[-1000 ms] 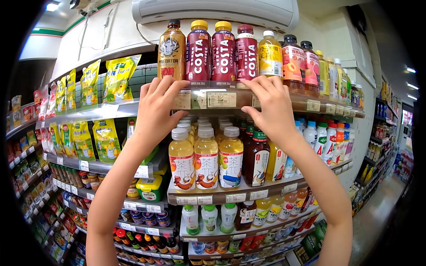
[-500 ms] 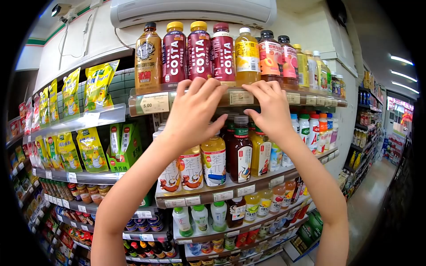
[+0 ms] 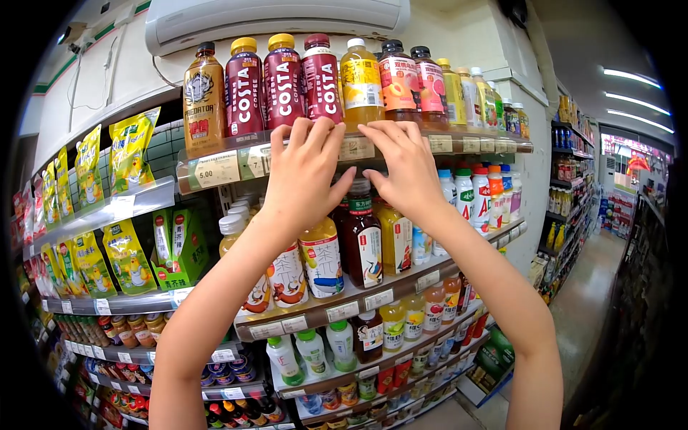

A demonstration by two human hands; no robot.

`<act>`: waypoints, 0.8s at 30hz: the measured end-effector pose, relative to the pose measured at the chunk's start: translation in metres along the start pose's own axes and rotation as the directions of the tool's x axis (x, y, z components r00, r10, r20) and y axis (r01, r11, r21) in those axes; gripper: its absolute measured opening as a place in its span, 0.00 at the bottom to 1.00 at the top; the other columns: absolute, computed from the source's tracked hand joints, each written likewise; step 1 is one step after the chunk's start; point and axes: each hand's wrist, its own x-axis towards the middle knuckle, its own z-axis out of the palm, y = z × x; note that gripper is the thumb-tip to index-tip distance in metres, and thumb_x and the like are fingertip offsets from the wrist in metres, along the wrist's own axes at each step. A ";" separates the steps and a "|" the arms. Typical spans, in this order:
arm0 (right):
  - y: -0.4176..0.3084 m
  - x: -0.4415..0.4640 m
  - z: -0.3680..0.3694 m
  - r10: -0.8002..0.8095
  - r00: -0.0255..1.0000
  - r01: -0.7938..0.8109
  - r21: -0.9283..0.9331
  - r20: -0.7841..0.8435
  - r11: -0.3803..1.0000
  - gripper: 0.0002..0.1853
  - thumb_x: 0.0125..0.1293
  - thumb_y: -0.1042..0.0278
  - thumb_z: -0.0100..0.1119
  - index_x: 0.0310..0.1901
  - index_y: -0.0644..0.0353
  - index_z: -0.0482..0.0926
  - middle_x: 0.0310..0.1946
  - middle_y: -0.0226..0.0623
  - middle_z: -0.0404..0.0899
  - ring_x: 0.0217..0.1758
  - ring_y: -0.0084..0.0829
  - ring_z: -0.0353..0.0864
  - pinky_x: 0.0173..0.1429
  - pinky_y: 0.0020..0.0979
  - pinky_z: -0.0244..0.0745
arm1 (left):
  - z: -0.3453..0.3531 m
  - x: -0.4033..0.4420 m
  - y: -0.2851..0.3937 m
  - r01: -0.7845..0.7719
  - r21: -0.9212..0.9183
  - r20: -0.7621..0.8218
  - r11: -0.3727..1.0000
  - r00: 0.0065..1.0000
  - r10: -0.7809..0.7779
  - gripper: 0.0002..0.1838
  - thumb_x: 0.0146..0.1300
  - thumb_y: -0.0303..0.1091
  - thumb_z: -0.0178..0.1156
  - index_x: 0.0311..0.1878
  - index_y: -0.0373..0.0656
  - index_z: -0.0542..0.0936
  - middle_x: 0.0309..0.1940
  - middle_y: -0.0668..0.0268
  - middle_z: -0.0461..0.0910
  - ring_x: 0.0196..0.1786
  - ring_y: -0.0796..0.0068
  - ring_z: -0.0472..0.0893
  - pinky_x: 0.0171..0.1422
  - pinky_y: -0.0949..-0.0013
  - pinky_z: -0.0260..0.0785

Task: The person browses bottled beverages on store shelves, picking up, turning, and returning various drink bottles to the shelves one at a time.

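My left hand curls over the front edge of the top shelf, fingertips below the maroon Costa coffee bottles and thumb lower, pointing inward. Close beside it, my right hand curls over the same edge, its fingertips by the yellow drink bottle and a peach-labelled bottle. A price label shows between the two hands. Neither hand holds a bottle. Under the thumbs, on the second shelf, stand a dark tea bottle and white-labelled tea bottles.
Yellow pouches and a green box line the shelves at left. Lower shelves carry green-capped bottles and jars. An air conditioner hangs above. An aisle floor runs off at right.
The view has turned, so the shelves sit further left in it. My left hand has slid slightly right along the shelf edge, closer to my right hand, which stays by the same bottles.
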 end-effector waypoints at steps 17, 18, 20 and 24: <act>0.096 0.171 -0.002 0.022 0.990 -0.038 -0.112 -0.141 0.993 0.17 0.58 0.53 0.62 0.41 0.57 0.86 0.34 0.41 0.85 0.43 0.42 0.83 0.50 0.40 0.77 | 0.034 0.047 0.052 0.089 0.076 -0.085 0.993 0.993 -0.082 0.25 0.53 0.37 0.63 0.54 0.38 0.75 0.49 0.62 0.73 0.54 0.62 0.70 0.61 0.58 0.57; 0.098 0.182 -0.001 0.053 0.995 -0.062 -0.113 -0.084 0.992 0.17 0.57 0.52 0.63 0.40 0.57 0.86 0.34 0.41 0.86 0.42 0.42 0.84 0.50 0.40 0.78 | 0.037 0.048 0.056 0.109 0.084 -0.094 0.991 0.990 -0.101 0.25 0.53 0.37 0.63 0.55 0.38 0.75 0.50 0.62 0.73 0.54 0.62 0.70 0.61 0.57 0.56; 0.099 0.201 0.002 0.106 0.994 -0.104 -0.179 0.004 0.978 0.18 0.56 0.50 0.64 0.40 0.56 0.86 0.37 0.42 0.86 0.44 0.42 0.85 0.49 0.40 0.79 | 0.041 0.048 0.063 0.143 0.103 -0.099 0.984 0.986 -0.133 0.25 0.53 0.37 0.63 0.55 0.38 0.75 0.50 0.61 0.73 0.54 0.62 0.70 0.62 0.57 0.56; 0.094 0.221 0.011 0.181 0.972 -0.143 -0.237 0.148 0.961 0.20 0.57 0.48 0.65 0.44 0.54 0.85 0.42 0.40 0.85 0.48 0.41 0.84 0.51 0.41 0.78 | 0.041 0.038 0.078 0.182 0.157 -0.079 0.971 0.982 -0.171 0.27 0.53 0.37 0.64 0.56 0.38 0.75 0.51 0.61 0.74 0.55 0.61 0.70 0.62 0.55 0.54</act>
